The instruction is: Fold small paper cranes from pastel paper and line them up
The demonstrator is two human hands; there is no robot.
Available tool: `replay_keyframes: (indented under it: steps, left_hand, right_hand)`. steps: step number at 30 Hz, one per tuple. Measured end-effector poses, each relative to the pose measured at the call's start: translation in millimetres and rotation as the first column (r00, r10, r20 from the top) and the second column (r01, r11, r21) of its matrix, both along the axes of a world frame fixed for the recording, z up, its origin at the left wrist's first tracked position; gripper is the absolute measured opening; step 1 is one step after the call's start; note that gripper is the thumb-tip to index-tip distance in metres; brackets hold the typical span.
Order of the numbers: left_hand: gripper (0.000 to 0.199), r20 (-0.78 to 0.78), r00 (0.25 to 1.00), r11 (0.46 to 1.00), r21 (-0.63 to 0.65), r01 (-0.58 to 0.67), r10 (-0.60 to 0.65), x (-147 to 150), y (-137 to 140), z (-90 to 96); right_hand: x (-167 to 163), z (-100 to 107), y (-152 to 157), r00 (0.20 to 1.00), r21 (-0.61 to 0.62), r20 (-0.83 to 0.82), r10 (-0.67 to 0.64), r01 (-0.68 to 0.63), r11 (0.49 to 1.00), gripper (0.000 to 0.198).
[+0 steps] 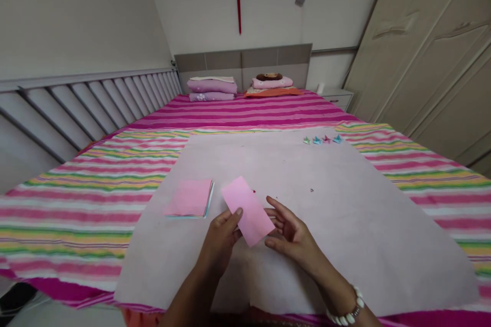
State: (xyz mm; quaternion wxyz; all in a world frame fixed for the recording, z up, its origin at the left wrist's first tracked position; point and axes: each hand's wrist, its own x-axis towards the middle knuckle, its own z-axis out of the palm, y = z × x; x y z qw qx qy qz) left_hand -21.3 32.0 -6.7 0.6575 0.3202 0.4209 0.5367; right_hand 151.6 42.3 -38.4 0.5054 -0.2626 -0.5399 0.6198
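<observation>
A white beaded bracelet (347, 313) is circling my right wrist, nearest of all at the lower edge. My left hand (221, 237) is pinching a pink rectangle of paper (251, 217) between thumb and fingers, holding it aslant above a pale sheet (364, 245). My right hand (289, 232) is hovering just beside the rectangle's right edge, thumb and forefinger spreading wide apart and the other fingers curling; I cannot tell whether they are touching the paper. To the left, a stack of square papers (190, 197) is lying on the sheet, pink uppermost, with bluish edges showing beneath. Four small folded paper shapes (317, 140) are sitting in a row near the sheet's far right corner. The sheet is covering part of a striped bedspread (406, 163); folded bedding (212, 86) is resting against the headboard (276, 61).
</observation>
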Motion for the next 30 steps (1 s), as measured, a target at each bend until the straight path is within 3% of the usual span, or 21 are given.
replay_keyframes:
  steps: [4, 7, 11, 13, 17, 24, 30]
  left_hand:
    - [0.032, -0.008, 0.999, 0.999, 0.011, 0.054, -0.053, 1.8, -1.8, -0.7]
    - [0.032, -0.04, 0.996, 0.997, -0.01, 0.081, -0.081, 1.1, -1.5, 0.1]
    - [0.031, -0.045, 0.998, 0.999, 0.001, 0.036, -0.036, -1.7, -0.2, 0.3]
    - [0.031, -0.042, 0.999, 1.0, 0.001, 0.023, -0.023, -2.2, -0.5, -0.3]
    - [0.03, -0.033, 0.999, 1.0, -0.015, 0.026, -0.026, -0.8, -2.6, -0.7]
    - [0.029, -0.097, 0.995, 0.999, -0.037, -0.02, 0.016, -0.5, -4.4, 3.5]
    - [0.03, -0.136, 0.989, 0.994, -0.088, -0.071, 0.059, 0.1, -4.7, -2.1]
  right_hand:
    - [-5.8, 2.3, -0.6, 0.994, -0.042, 0.04, -0.104, 0.105, 0.994, 0.049]
    - [-4.3, 7.0, -0.8, 0.978, 0.009, 0.122, -0.17, 0.171, 0.985, 0.032]
    - [-0.2, 10.7, -4.0, 0.967, 0.18, 0.232, -0.102, 0.06, 0.982, 0.044]
    - [-0.4, 11.0, -5.5, 0.951, 0.277, 0.278, -0.136, 0.056, 0.959, 0.048]
    - [-3.1, 11.4, -4.3, 0.936, 0.373, 0.273, -0.224, 0.112, 0.921, 0.034]
    - [-2.3, 10.0, -0.2, 0.945, 0.305, 0.222, -0.24, 0.166, 0.938, 0.012]
    - [-3.8, 9.4, 1.0, 0.966, 0.138, 0.151, -0.209, 0.188, 0.972, 0.007]
